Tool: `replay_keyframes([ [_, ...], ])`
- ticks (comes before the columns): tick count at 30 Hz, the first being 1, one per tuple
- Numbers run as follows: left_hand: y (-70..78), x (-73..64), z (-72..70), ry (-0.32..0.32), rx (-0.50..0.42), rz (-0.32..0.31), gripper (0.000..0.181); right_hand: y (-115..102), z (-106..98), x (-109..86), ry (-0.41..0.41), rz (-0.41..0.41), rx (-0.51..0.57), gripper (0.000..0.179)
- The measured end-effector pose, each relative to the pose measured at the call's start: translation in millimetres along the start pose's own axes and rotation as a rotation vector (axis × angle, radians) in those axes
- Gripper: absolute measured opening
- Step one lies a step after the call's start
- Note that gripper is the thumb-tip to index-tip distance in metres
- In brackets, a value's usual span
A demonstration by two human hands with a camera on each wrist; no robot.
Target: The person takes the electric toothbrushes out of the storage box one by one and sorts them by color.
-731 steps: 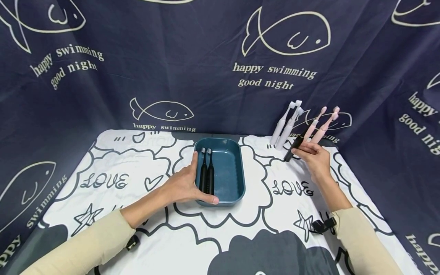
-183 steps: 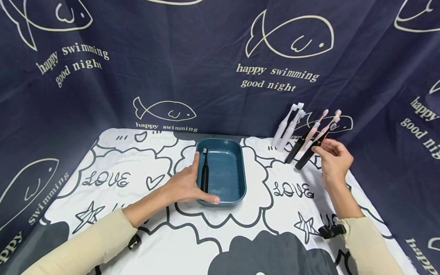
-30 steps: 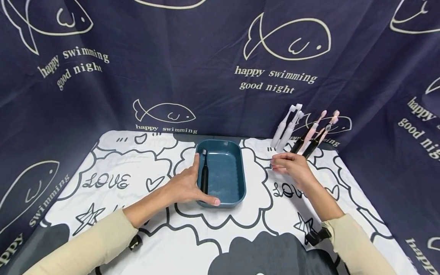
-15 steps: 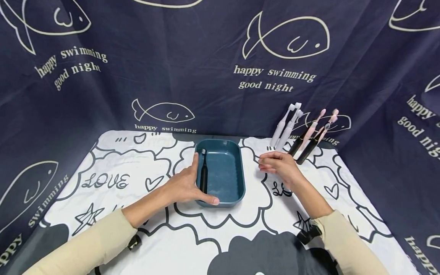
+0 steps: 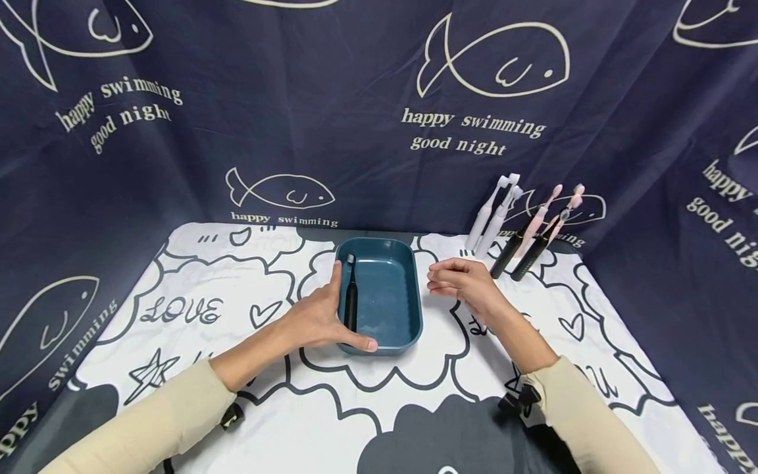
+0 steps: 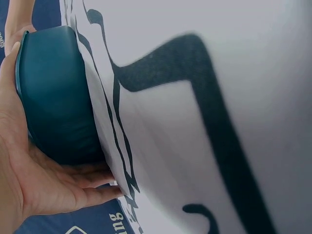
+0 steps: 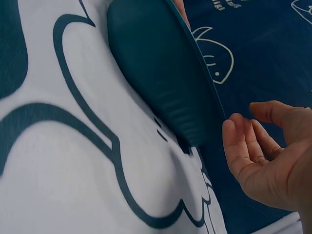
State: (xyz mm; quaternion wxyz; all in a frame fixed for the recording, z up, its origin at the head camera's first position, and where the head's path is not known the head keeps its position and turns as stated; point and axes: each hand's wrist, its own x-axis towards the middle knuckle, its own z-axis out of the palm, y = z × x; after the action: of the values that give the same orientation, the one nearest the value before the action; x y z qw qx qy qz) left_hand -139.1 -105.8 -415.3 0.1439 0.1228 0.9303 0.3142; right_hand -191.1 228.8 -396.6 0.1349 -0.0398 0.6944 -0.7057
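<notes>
My left hand [image 5: 316, 319] grips the left side of a teal plastic box [image 5: 387, 296], its thumb over the near rim. In the left wrist view its fingers lie along the box's outer wall [image 6: 58, 97]. Inside, against the left wall, lies one black electric toothbrush [image 5: 351, 306]. My right hand [image 5: 464, 284], fingers loosely bent and holding nothing, hovers just right of the box. Behind it, to the right, a black electric toothbrush [image 5: 505, 258] and another black toothbrush [image 5: 531, 258] stand in front of pink toothbrushes [image 5: 535, 225].
White electric toothbrushes [image 5: 493, 234] stand upright left of the pink ones, near the table's back edge. A white cloth [image 5: 195, 368] with black cartoon drawings covers the table. Dark blue fabric [image 5: 367, 131] printed with fish hangs behind and at both sides.
Over the longer span, one black toothbrush left the box and two came to stand by the pink ones. Lately my right hand, having let go, moves left towards the box; the left stays put.
</notes>
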Motion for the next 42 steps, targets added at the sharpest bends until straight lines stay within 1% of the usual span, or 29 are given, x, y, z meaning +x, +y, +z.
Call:
replay_keyframes([
  [4, 0.2, 1.0, -0.3, 0.002, -0.005, -0.002, 0.183, 0, 7, 3.7, -0.021, -0.004, 0.019, 0.015],
  [8, 0.7, 1.2, 0.0, -0.004, -0.025, 0.002, 0.182, 1, 13, 6.4, -0.025, 0.010, 0.037, 0.014],
  [14, 0.7, 1.2, 1.4, -0.006, -0.041, 0.016, 0.182, 1, 19, 6.9, -0.042, 0.007, 0.068, 0.020],
  [20, -0.4, 1.5, 2.0, -0.004, -0.038, 0.024, 0.181, -3, 25, 6.6, -0.051, -0.003, 0.106, 0.020],
  [27, -1.1, 1.6, 1.7, -0.003, -0.026, 0.013, 0.181, -6, 36, 6.8, -0.056, -0.004, 0.129, 0.018],
  [31, -1.0, 2.0, 1.4, -0.003, -0.022, 0.014, 0.181, -6, 41, 7.8, -0.059, 0.000, 0.128, 0.024],
  [36, -0.9, 2.6, 1.2, -0.007, -0.024, 0.024, 0.180, -9, 46, 8.0, -0.060, 0.000, 0.099, 0.033],
  [42, -1.4, 2.1, 1.3, -0.006, -0.028, 0.028, 0.179, -11, 52, 7.6, -0.089, -0.005, 0.087, 0.040],
])
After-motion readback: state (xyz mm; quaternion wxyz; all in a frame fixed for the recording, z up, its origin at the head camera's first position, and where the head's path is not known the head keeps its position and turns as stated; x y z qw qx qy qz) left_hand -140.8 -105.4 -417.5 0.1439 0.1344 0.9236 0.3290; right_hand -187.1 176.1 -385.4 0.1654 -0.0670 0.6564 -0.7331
